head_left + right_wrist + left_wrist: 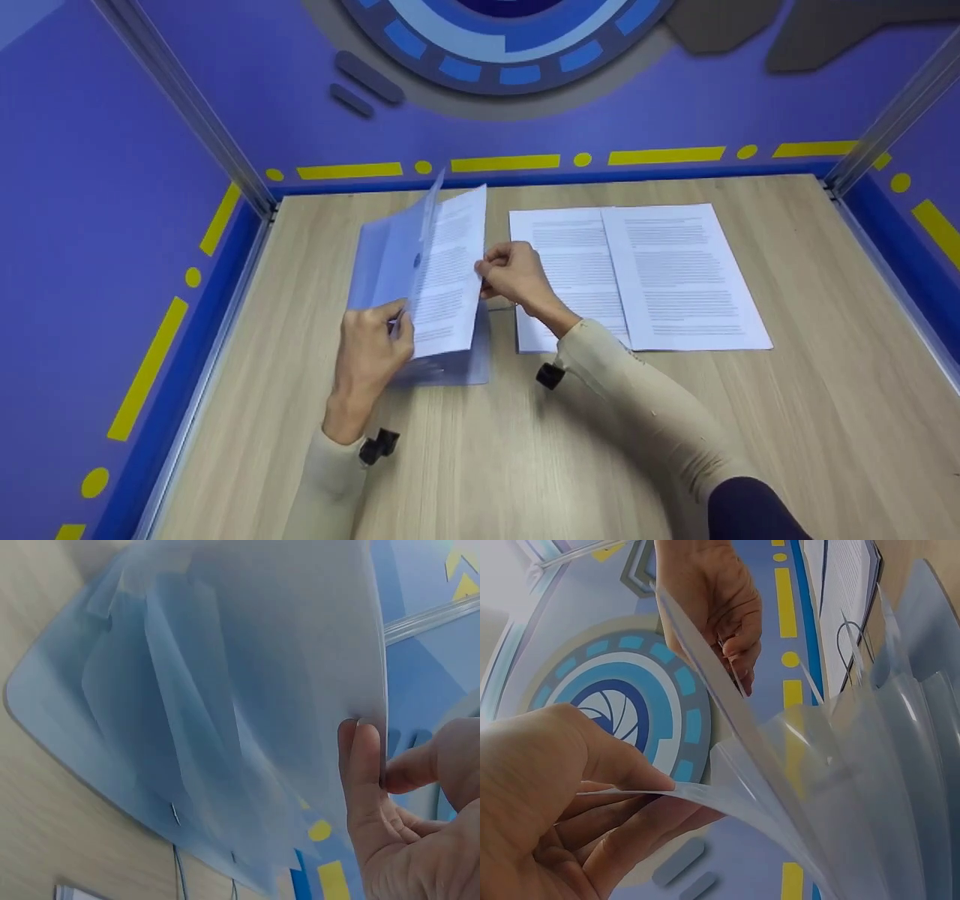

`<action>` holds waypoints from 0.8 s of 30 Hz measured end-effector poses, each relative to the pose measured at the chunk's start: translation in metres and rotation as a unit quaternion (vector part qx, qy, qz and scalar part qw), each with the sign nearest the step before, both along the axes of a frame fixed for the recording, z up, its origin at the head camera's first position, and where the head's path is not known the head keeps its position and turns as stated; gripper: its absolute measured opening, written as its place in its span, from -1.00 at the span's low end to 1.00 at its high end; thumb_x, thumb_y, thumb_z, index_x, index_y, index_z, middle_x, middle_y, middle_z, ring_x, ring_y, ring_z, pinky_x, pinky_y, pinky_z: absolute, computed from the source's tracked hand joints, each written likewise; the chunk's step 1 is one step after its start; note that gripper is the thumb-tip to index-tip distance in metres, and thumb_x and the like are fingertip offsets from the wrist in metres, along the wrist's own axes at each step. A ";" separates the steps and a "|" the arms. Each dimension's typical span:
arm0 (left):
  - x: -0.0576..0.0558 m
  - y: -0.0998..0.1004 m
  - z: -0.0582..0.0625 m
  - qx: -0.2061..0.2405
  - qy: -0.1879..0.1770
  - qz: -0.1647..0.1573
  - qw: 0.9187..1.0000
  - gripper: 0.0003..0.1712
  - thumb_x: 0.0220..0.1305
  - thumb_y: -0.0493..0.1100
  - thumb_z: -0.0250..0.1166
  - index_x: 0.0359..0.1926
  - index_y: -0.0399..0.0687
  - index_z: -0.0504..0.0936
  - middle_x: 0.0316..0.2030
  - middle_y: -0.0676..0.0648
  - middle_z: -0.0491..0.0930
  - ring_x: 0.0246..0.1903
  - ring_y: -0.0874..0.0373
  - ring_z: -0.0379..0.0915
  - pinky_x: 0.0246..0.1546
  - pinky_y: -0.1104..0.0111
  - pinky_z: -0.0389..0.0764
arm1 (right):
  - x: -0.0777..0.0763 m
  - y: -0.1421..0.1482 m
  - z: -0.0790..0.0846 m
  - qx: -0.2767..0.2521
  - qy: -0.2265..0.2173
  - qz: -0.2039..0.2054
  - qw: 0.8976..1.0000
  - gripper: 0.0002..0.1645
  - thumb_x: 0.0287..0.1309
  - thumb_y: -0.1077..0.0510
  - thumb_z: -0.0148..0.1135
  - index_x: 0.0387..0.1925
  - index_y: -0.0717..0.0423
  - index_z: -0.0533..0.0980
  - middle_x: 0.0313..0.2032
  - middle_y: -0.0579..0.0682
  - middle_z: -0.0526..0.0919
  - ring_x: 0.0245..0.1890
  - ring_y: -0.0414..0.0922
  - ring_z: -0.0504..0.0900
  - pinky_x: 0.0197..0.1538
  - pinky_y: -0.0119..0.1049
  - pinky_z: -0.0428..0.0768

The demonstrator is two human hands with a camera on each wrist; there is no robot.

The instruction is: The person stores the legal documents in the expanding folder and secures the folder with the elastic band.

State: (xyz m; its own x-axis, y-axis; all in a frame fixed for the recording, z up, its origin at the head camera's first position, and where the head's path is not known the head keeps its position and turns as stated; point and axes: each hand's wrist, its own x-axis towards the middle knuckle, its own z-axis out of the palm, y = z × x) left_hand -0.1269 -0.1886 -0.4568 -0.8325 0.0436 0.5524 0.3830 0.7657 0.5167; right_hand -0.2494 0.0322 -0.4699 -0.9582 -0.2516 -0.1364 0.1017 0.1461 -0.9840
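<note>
Here left hand (370,349) pinches folder (382,259) edge, right hand (519,279) paper (448,274) edge; narrow gap separates folder, flat sheets (686,277)

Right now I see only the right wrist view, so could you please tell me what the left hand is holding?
Observer: The left hand pinches part of the translucent blue plastic folder.
Operator: Thank you; is there print on the white paper document that the right hand holds?
Observer: Yes, the head view shows printed lines on it.
Operator: And what lies to the right of the folder?
Observer: Two printed white paper documents lie side by side.
</note>
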 end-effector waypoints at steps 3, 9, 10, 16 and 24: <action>0.001 -0.001 0.000 0.004 0.000 -0.001 1.000 -0.81 0.18 -0.52 0.32 -0.22 -0.45 0.82 -0.46 -0.31 0.78 -0.51 0.01 0.74 -0.47 0.14 0.79 | -0.003 0.004 0.001 0.014 0.012 0.002 1.000 -0.87 0.38 0.31 0.26 -0.28 0.33 0.65 -0.49 0.04 0.73 -0.56 -0.15 0.74 -0.35 -0.26 0.81; 0.001 0.000 0.001 -0.006 0.007 -0.003 1.000 -0.78 0.20 -0.51 0.32 -0.16 -0.48 0.82 -0.40 -0.37 0.79 -0.45 -0.06 0.80 -0.43 0.13 0.81 | -0.007 0.012 0.009 0.021 0.019 0.009 1.000 -0.86 0.36 0.33 0.25 -0.26 0.36 0.68 -0.47 0.06 0.72 -0.56 -0.14 0.73 -0.33 -0.24 0.81; 0.001 0.000 0.000 -0.010 0.009 -0.004 1.000 -0.78 0.20 -0.51 0.31 -0.16 -0.48 0.82 -0.43 -0.34 0.79 -0.48 -0.01 0.77 -0.45 0.16 0.80 | -0.008 0.013 0.009 0.024 0.019 0.012 0.999 -0.86 0.37 0.33 0.25 -0.25 0.36 0.68 -0.47 0.06 0.72 -0.56 -0.15 0.73 -0.33 -0.25 0.81; 0.001 0.001 -0.002 -0.048 0.032 -0.009 0.998 -0.78 0.18 -0.51 0.31 -0.20 -0.41 0.83 -0.64 -0.15 0.65 -0.66 0.21 0.28 -0.64 0.38 0.46 | -0.013 0.011 0.014 0.040 0.021 0.025 0.999 -0.85 0.38 0.33 0.25 -0.24 0.35 0.70 -0.44 0.07 0.73 -0.57 -0.16 0.72 -0.27 -0.17 0.83; -0.001 0.002 -0.004 -0.053 0.032 -0.033 0.998 -0.75 0.19 -0.51 0.30 -0.14 -0.45 0.82 -0.52 -0.26 0.77 -0.65 0.23 0.31 -0.66 0.36 0.52 | -0.018 -0.001 0.012 0.062 0.027 0.031 0.997 -0.84 0.35 0.33 0.26 -0.25 0.34 0.73 -0.38 0.14 0.78 -0.57 -0.15 0.75 -0.18 -0.04 0.84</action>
